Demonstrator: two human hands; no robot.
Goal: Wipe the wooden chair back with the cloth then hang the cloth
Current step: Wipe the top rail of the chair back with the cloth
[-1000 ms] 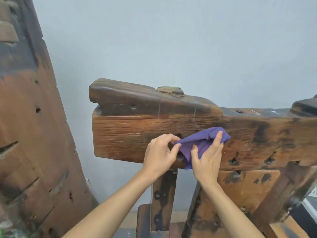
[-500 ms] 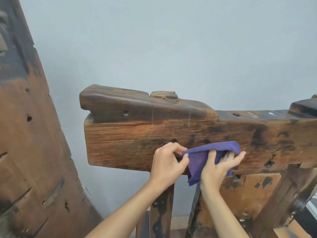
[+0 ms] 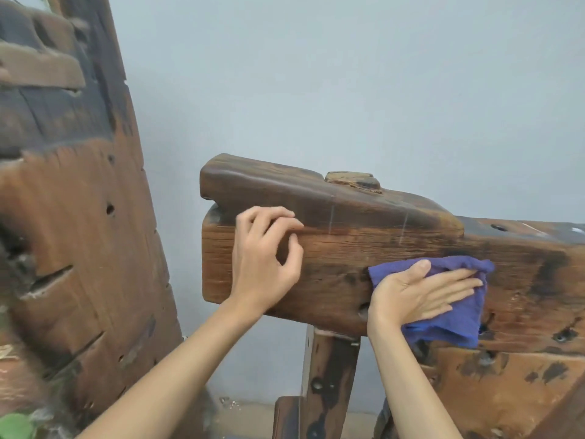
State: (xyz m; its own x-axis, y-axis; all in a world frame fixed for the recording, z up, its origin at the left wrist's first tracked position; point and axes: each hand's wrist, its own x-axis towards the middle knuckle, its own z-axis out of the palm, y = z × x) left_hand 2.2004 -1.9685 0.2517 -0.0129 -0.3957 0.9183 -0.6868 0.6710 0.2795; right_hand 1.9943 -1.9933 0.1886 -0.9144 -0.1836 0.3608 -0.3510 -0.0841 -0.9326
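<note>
The wooden chair back [image 3: 364, 258] runs as a thick, weathered beam from the centre of the frame out past the right edge, its top edge darker than its reddish-brown face. A small square peg [image 3: 353, 181] stands out of the top surface near the middle of the frame. Two thin pale vertical marks cross the face just below and to the right of the peg.

The cloth [image 3: 456, 315], purple-blue and crumpled, lies flat against the face of the beam at centre right. Its lower part hangs slack past the beam's bottom edge, over the plank below.

The right hand [image 3: 418, 296] is laid palm-down on the cloth, fingers [image 3: 459, 282] stretched out and spread toward the right of the frame, pressing the fabric onto the wood. They are not curled round it; the cloth is pinned under the flat hand rather than pinched.

The left hand [image 3: 262, 261] rests on the beam near its left end, well apart from the cloth. Its fingers are loosely bent, tips touching the upper face of the wood, grasping nothing.

Below the beam, a dark upright post [image 3: 329, 381] meets its underside at lower centre. A broad worn timber slab [image 3: 79, 232] with holes and slots fills the left of the frame. A plain pale grey wall [image 3: 348, 90] stands behind everything.
</note>
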